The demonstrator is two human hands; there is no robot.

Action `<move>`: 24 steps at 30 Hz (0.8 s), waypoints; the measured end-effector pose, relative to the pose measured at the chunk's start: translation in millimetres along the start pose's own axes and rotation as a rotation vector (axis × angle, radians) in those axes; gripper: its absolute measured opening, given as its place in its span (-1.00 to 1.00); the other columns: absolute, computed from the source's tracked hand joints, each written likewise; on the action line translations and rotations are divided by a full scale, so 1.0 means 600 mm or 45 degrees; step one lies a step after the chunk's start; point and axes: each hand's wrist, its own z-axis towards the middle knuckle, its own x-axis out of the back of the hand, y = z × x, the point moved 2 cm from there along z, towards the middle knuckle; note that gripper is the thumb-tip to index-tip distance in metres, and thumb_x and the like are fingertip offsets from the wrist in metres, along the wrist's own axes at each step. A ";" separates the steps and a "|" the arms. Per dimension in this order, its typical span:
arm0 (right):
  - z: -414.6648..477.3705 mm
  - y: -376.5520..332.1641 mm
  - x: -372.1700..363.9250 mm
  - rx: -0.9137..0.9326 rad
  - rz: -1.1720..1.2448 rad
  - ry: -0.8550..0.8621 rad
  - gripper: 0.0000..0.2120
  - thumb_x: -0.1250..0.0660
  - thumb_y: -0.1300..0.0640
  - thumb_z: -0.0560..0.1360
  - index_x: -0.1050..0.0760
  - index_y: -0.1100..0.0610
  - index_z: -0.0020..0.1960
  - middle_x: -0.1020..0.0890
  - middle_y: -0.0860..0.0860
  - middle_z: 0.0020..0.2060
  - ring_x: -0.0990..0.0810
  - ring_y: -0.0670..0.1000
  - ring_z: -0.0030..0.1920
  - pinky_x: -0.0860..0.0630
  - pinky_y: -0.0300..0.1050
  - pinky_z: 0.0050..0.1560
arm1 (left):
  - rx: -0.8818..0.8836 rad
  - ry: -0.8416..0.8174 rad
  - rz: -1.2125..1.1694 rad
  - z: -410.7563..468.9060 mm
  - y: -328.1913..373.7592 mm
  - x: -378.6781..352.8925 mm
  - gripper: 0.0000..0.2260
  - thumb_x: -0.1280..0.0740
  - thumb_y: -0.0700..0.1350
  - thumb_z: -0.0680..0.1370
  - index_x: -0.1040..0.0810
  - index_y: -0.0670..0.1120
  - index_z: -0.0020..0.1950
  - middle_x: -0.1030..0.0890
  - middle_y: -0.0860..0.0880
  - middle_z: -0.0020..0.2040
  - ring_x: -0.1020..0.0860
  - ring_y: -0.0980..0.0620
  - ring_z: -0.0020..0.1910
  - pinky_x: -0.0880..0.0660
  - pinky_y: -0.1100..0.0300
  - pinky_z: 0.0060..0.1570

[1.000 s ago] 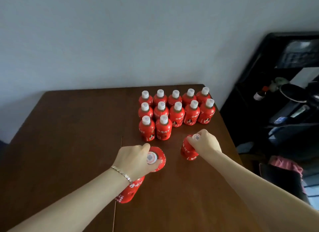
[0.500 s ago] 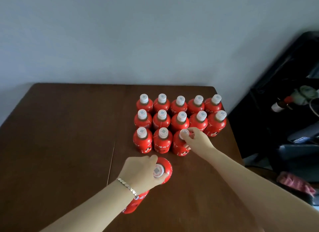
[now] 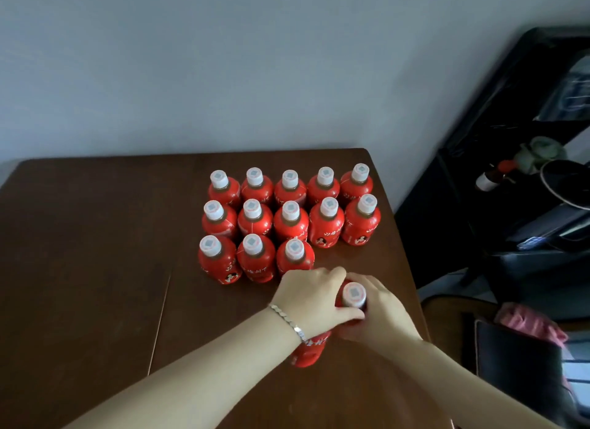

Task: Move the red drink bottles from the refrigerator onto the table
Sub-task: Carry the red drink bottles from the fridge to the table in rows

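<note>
Left hand: my left hand is curled round the near side of the held bottle, just below its white cap.
Right hand: my right hand wraps the same bottle from the other side, fingers bent over its far shoulder, so both hands grip it together.
Second bottle: another red bottle shows under my left wrist, tilted. I cannot tell whether my palm carries it or it leans on the worktop.
Where the held bottle is: above the worktop's right front part, just in front of the standing bottles and apart from them.
Done: thirteen bottles stand upright in rows, five at the back, five in the middle, three in front.
Left: by my judgement, these two bottles go into the two free places at the right of the front row. The refrigerator is not plainly in view, so I cannot say how many more wait there.
Edges: the right edge runs close beside the rightmost bottles, and my right hand works near it. A bottle set too far right could tip off.
Open room: the whole left half of the worktop is bare wood. To the right a dark unit stands near.
</note>
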 end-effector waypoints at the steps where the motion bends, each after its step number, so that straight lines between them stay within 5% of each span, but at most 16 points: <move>1: 0.004 0.017 0.008 -0.096 0.040 0.095 -0.27 -0.57 0.08 0.17 -0.41 -0.04 0.30 -0.45 -0.18 0.07 -0.53 -0.06 0.15 -0.38 -0.30 0.03 | 0.005 0.032 0.016 0.015 0.004 0.000 -0.56 -0.27 0.21 0.49 -0.40 -0.12 0.14 -0.54 -0.07 0.06 -0.53 -0.07 0.00 -0.20 0.24 -0.40; 6: 0.056 0.056 0.037 -0.318 0.240 0.490 -0.27 -0.60 0.01 0.21 -0.40 0.04 0.32 -0.51 -0.03 0.16 -0.51 0.00 0.19 -0.37 -0.25 0.09 | 0.086 0.019 0.130 0.084 0.005 -0.008 -0.53 -0.36 0.19 0.44 -0.40 -0.12 0.14 -0.44 -0.08 0.08 -0.53 -0.09 -0.01 -0.31 0.14 -0.20; 11: 0.099 0.056 0.038 -0.241 0.287 0.295 -0.27 -0.57 0.06 0.25 -0.33 -0.03 0.34 -0.45 -0.05 0.22 -0.45 -0.10 0.16 -0.38 -0.23 0.11 | 0.117 0.089 0.231 0.123 -0.017 -0.034 -0.50 -0.47 0.03 0.40 -0.39 -0.12 0.24 -0.42 -0.13 0.12 -0.50 -0.12 0.04 -0.44 0.06 -0.07; 15: 0.103 0.065 0.031 -0.318 0.280 0.203 -0.10 -0.54 0.06 0.33 -0.07 0.01 0.49 -0.28 0.03 0.41 -0.28 0.03 0.41 -0.35 -0.11 0.29 | 0.049 0.251 0.390 0.116 -0.040 -0.068 -0.18 -0.65 0.09 -0.13 -0.52 -0.01 0.09 -0.58 -0.10 -0.18 -0.58 -0.08 -0.29 -0.56 0.02 -0.22; 19: 0.110 0.056 0.023 -0.417 0.332 0.241 -0.10 -0.53 0.09 0.35 -0.05 0.03 0.50 -0.32 0.11 0.39 -0.40 0.11 0.35 -0.41 -0.05 0.26 | 0.081 0.356 0.445 0.122 -0.055 -0.084 -0.17 -0.66 -0.04 -0.07 -0.37 0.00 0.12 -0.58 -0.07 -0.26 -0.53 -0.02 -0.44 -0.55 0.01 -0.17; 24: 0.121 0.047 0.022 -0.448 0.357 0.209 -0.11 -0.50 0.10 0.38 0.00 0.06 0.51 -0.28 0.13 0.41 -0.41 0.12 0.35 -0.42 -0.04 0.26 | 0.044 0.351 0.487 0.120 -0.057 -0.078 -0.20 -0.66 -0.04 -0.10 -0.43 -0.02 0.08 -0.59 -0.09 -0.26 -0.53 -0.02 -0.48 -0.55 0.02 -0.26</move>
